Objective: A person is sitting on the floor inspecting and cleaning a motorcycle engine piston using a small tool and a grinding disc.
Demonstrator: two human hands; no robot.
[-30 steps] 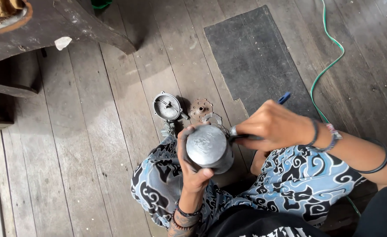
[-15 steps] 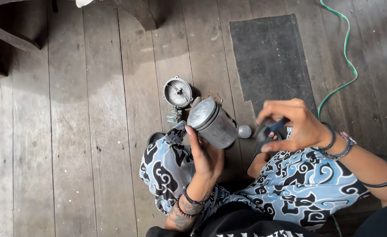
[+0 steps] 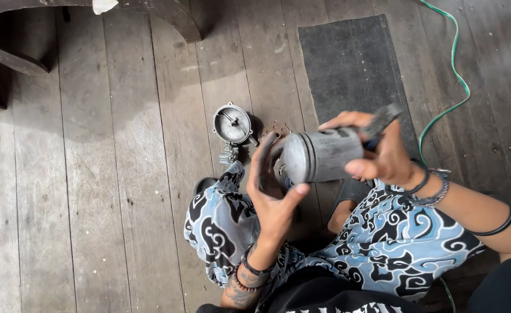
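Both hands have a grip on the grey metal piston [image 3: 324,155]: right hand [image 3: 377,153] wrapped around its skirt, left hand [image 3: 272,188] cupping the crown. Round cover [image 3: 232,123] sits untouched on the floor [image 3: 93,174].

Piston [image 3: 325,155]: dull grey metal, darker soot-like smudges on its side.
Round cover [image 3: 232,123]: silvery grey, pale face.
Trousers [image 3: 394,243]: light blue with black and white swirling cloud pattern.
Floor [image 3: 93,191]: weathered grey-brown planks.
Mat [image 3: 348,64]: dark charcoal, fine speckled grain.
Cable [image 3: 452,75]: bright green.
Bracelets [image 3: 426,188]: black and silver-grey bands.
Wrist beads [image 3: 249,272]: dark.
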